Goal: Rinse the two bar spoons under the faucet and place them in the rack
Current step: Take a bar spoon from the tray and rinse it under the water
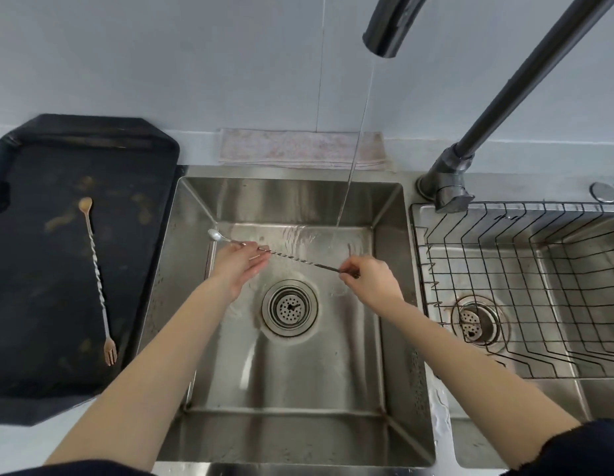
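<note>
A long twisted bar spoon (298, 257) stretches across the left sink (388, 214), its bowl end at the upper left. My left hand (238, 266) pinches the shaft near the bowl. My right hand (371, 280) grips the other end. Water falls in a thin stream (353, 159) from the dark faucet spout (390, 25) and lands just behind the spoon's middle. A second bar spoon (96, 269), soiled brown and with a fork tip, lies on the black tray (23, 304) at the left. The wire rack (525, 286) sits in the right sink.
A folded cloth (298, 147) lies behind the left sink against the wall. The faucet's base and handle (448, 187) stand between the two sinks. A strainer drain (289, 307) sits at the middle of the left sink. The tray bears brown smears.
</note>
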Demonstrator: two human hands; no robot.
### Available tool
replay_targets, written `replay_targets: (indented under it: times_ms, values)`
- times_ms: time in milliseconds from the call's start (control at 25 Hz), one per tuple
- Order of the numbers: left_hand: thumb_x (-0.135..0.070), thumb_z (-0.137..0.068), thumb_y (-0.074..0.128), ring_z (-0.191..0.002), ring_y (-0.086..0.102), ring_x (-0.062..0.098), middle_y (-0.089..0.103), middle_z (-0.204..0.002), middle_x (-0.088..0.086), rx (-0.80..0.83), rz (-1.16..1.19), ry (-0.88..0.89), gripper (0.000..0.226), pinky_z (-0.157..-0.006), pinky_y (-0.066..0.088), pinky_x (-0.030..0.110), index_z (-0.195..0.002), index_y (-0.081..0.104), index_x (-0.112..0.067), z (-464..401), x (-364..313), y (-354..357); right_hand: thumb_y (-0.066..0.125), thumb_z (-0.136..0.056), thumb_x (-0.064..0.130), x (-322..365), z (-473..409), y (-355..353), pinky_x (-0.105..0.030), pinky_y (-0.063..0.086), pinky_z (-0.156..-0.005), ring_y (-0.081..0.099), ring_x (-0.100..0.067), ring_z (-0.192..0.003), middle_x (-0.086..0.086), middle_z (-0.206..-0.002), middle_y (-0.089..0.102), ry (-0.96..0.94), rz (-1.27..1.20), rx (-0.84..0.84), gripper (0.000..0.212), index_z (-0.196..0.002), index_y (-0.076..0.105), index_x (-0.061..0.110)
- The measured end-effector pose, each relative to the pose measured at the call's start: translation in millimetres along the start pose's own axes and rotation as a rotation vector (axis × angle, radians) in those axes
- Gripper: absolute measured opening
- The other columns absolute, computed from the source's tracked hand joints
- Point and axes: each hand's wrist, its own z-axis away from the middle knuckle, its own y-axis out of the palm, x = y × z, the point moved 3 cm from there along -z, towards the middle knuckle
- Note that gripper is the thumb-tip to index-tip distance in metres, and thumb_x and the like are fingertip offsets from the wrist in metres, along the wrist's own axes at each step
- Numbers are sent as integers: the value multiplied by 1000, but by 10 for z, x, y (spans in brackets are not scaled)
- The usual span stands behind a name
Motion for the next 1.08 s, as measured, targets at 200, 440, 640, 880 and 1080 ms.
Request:
replay_targets:
  times_ms: [200,440,640,880,1080]
  values:
    - [-4,-93,46,-69,57,11,58,-80,7,-78,1,-171,9,-89,47,27,-98,51,1,-211,453,-74,53,-90,18,-204,-63,355,-37,49,-87,57,-29,-107,-11,-115,61,16,202,113,20,-105,66,13]
    - [-3,-93,46,-46,64,8,64,-61,7,-120,-12,-306,19,-46,53,10,-109,54,4,-431,820,-199,48,-92,15,-305,-133,604,-35,48,-85,58,-31,-106,-12,-114,61,31,315,169,23,-105,66,13]
    - [-5,-93,46,-35,61,1,60,-73,8,-143,-31,-349,20,-41,52,12,-73,50,-5,-488,962,-264,48,-92,17,-323,-175,739,-36,48,-84,57,-28,-104,-10,-115,60,26,321,217,21,-108,62,14]
    - [-6,-93,45,-64,59,12,60,-98,12,-124,-73,-390,16,-82,50,27,-80,52,-3,-447,1006,-268,48,-92,16,-326,-160,740,-37,48,-88,57,-27,-106,-8,-115,59,29,345,247,21,-107,62,15]
    - [-8,-92,45,-81,60,17,62,-94,7,-69,-269,-336,14,-65,49,21,-103,54,-7,-220,823,-297,45,-91,17,-201,-34,645,-37,47,-91,58,-29,-107,-8,-117,63,25,375,265,24,-109,62,16]
